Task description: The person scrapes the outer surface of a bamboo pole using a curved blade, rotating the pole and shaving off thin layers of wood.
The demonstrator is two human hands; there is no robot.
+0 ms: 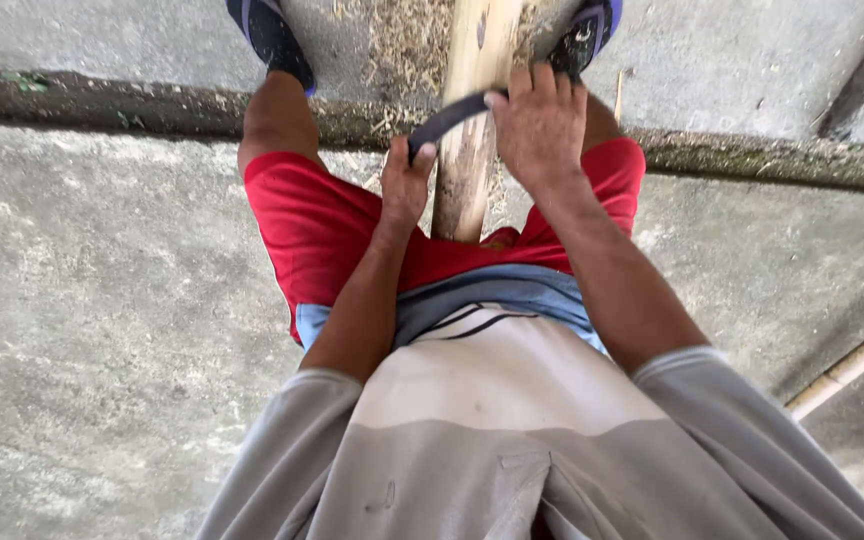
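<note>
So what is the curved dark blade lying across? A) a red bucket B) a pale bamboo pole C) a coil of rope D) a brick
B: the curved dark blade crosses the pale bamboo pole, with the left hand gripping one end and the right hand on the other, above the red shorts.

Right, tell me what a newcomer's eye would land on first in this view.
First the pale bamboo pole running up the middle of the view between the knees, with a dark curved blade laid across it. The left hand grips the blade's lower end and the right hand presses on its upper end. Next come the bright red shorts against the grey concrete floor, and the shavings scattered at the top.
</note>
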